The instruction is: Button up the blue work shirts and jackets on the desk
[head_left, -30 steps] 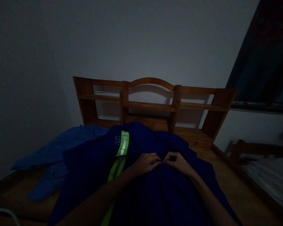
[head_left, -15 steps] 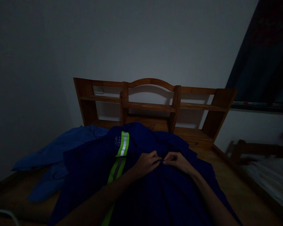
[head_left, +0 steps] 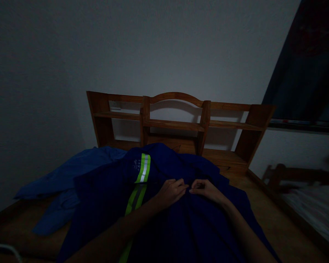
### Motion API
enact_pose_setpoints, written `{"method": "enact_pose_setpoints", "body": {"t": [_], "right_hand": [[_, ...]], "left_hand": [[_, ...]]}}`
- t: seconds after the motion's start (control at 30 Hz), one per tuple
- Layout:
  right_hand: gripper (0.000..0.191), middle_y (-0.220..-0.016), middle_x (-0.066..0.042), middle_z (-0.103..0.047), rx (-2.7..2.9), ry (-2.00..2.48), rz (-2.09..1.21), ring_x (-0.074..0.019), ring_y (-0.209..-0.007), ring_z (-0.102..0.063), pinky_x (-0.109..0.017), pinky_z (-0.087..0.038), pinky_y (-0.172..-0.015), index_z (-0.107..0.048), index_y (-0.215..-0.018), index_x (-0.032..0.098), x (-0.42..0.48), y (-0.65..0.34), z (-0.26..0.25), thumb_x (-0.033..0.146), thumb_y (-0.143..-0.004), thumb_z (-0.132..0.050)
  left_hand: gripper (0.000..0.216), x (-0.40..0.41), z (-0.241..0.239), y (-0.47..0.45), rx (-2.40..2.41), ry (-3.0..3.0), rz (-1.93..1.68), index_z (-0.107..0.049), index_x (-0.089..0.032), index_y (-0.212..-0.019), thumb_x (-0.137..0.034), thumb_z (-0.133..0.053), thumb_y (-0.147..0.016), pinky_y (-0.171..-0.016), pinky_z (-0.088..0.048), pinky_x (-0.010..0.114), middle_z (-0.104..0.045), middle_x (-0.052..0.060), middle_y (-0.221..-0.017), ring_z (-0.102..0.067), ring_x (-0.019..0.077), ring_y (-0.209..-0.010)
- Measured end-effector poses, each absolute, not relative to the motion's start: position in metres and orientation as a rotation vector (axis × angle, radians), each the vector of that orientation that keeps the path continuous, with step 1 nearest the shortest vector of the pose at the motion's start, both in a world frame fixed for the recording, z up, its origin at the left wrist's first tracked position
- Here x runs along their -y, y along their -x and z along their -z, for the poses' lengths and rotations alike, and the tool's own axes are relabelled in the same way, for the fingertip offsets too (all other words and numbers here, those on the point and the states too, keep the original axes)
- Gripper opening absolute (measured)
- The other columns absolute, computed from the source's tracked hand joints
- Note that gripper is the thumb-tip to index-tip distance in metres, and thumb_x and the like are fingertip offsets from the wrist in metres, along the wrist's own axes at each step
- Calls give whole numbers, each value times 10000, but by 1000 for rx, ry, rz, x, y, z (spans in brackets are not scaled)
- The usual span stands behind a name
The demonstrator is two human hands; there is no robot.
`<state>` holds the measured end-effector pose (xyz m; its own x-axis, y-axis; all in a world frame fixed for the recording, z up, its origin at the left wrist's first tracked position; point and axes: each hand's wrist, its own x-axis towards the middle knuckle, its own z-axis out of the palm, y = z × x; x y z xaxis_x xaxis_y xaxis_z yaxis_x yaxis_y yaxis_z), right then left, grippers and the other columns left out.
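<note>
A dark blue work jacket with a yellow-green and silver reflective stripe lies spread over a wooden bed platform. My left hand and my right hand rest close together on the jacket's front, near its middle. Both have fingers curled in a pinch on the fabric where the two front edges meet. What sits between the fingertips is too dark to make out.
A lighter blue garment lies at the left, partly under the jacket. A wooden headboard with open shelves stands against the grey wall. Another bed is at the right. A white cable curls at the bottom left.
Both hands stay pinched on the jacket front and have shifted only slightly; the left hand's fingers moved a little nearer the right.
</note>
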<state>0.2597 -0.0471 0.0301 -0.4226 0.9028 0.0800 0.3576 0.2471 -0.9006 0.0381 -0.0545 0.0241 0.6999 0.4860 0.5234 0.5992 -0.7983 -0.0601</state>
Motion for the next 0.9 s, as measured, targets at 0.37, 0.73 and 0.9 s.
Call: {"method": "enact_pose_setpoints", "body": {"t": [0.37, 0.73, 0.9], "right_hand": [[326, -729, -2, -633, 1930, 1158, -1157, -137, -677, -547, -231, -403, -627, -678, -800, 171, 48, -261, -28, 475, -681, -687], [299, -764, -8, -658, 1982, 1151, -1178, -153, -715, -575, -248, -427, -677, -693, -800, 180, 51, -260, -32, 454, -679, -692], [296, -771, -8, -659, 1980, 1127, -1182, -155, -723, -578, -250, -428, -687, -691, -822, 182, 52, -260, -32, 444, -684, -690]], "left_hand": [[283, 51, -25, -37, 839, 2767, 718, -526, -249, -1155, -219, -378, -915, -669, -399, 219, -546, 14, -915, -553, 111, -795], [253, 41, -19, -34, 822, 2851, 799, -605, -239, -1054, -270, -396, -916, -635, -390, 191, -541, 13, -881, -545, 94, -759], [256, 45, -24, -33, 798, 2896, 783, -609, -237, -1026, -301, -385, -920, -654, -390, 190, -547, 4, -884, -547, 89, -766]]}}
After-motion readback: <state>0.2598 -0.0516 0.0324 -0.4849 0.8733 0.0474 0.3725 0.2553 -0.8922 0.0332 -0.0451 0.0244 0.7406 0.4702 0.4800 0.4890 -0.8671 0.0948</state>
